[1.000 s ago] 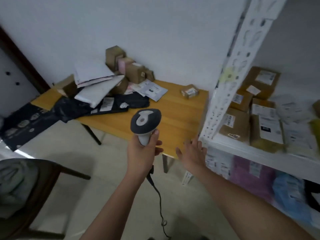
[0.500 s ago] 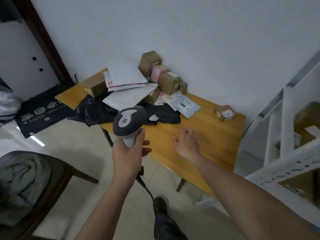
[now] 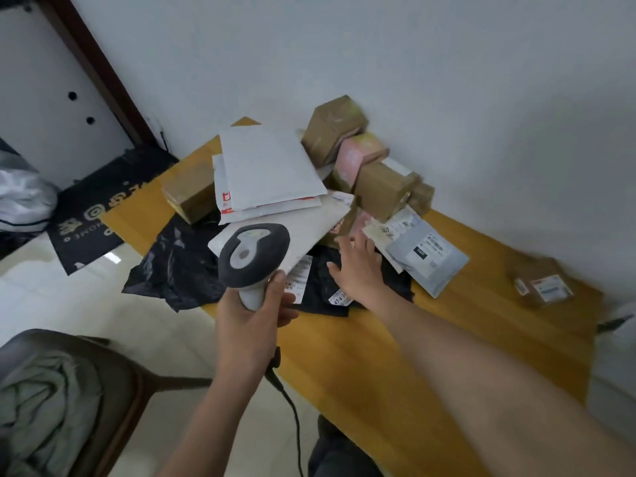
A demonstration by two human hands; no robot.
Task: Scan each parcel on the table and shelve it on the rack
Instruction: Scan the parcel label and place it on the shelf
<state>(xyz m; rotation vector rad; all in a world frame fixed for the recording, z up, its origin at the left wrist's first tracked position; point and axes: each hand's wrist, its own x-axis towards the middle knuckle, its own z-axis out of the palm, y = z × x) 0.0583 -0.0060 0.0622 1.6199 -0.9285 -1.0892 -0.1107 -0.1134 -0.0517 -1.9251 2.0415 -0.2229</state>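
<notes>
Head view: left hand [image 3: 251, 325] grips the scanner [image 3: 253, 259] at 6 o'clock. Right hand [image 3: 359, 270], fingers spread wide, reaches over black parcels [image 3: 179, 266].

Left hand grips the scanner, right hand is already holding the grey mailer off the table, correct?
Not quite. The head view shows the right hand open, fingers spread above the black bags, holding nothing; the grey mailer lies on the table. The left hand does grip the scanner.
</notes>
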